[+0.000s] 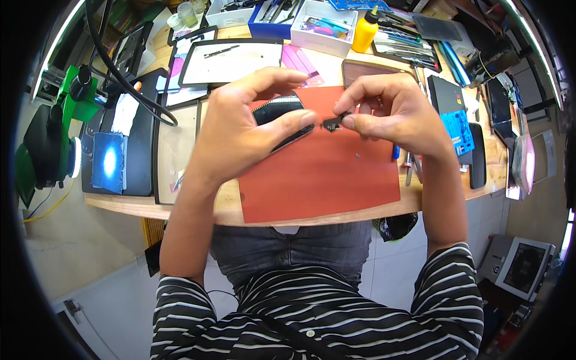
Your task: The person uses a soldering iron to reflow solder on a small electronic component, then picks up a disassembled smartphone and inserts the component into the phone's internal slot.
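My right hand (pixel 390 114) pinches a small black part (pixel 332 124) between thumb and fingers, above the red-orange mat (pixel 318 186). Facing it from the left is my left hand (pixel 249 120), its thumb and fingers spread apart in a curve. Behind that thumb shows a dark, flat, phone-like device (pixel 279 110) with a glossy face. The left hand hides part of the device, and whether the thumb touches it I cannot tell. A tiny metallic piece (pixel 357 156) lies on the mat below my right hand.
A white tray with a dark rim (pixel 252 63) stands beyond my left hand. Farther back are a white box of tools (pixel 324 27) and a yellow bottle (pixel 365 33). A blue board (pixel 457 132) lies at the right. Black cables (pixel 129 90) hang at the left, near a green lamp (pixel 75 102).
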Demonstrator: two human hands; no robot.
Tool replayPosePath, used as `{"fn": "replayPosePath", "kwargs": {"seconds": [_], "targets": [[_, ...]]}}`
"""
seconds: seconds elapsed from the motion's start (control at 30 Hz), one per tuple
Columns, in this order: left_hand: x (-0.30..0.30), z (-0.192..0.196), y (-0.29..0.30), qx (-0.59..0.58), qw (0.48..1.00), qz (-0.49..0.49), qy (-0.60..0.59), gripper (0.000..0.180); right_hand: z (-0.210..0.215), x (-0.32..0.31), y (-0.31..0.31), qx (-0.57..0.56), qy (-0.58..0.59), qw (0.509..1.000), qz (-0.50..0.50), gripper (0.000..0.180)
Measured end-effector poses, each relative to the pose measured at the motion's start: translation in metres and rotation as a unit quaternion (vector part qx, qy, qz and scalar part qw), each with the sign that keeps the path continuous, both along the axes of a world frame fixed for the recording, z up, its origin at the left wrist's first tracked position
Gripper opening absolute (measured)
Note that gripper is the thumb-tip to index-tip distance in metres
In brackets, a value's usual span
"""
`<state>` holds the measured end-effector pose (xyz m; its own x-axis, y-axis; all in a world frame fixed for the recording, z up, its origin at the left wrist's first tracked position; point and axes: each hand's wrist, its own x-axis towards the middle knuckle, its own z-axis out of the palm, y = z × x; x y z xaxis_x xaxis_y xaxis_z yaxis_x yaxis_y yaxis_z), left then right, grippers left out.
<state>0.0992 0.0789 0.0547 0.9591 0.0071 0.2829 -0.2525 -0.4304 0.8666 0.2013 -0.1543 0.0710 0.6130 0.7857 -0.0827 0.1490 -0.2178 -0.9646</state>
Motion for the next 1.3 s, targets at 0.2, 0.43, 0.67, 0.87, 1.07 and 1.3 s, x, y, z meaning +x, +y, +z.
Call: {"fn": "replayPosePath", "kwargs": {"seconds": [0.2,0.43,0.67,0.87,1.07,1.3], "targets": [[-0.042,-0.004,0.028,0.312,0.948,0.053,0.032,0.069,0.003,0.004,0.003,-0.131,-0.005,0.966,0.223,0.017],[-0.049,-0.010,0.033,0.339,0.936,0.042,0.087,0.067,-0.011,0.002,0.013,-0.157,-0.236,0.957,0.059,0.030],[-0.052,-0.003,0.026,0.375,0.919,0.059,0.107,0.061,-0.023,-0.003,0.021,-0.139,-0.069,0.988,0.027,0.038],[-0.053,-0.005,0.033,0.389,0.917,0.037,0.087,0.072,-0.020,-0.010,0.024,-0.128,-0.008,0.991,0.028,0.047],[-0.048,0.001,0.029,0.363,0.921,0.034,0.134,0.071,-0.027,0.003,0.016,-0.073,0.103,0.992,0.019,0.046],[-0.038,0.008,0.047,0.188,0.966,0.019,0.177,0.045,-0.018,-0.001,0.020,-0.006,0.131,0.991,-0.026,0.037]]}}
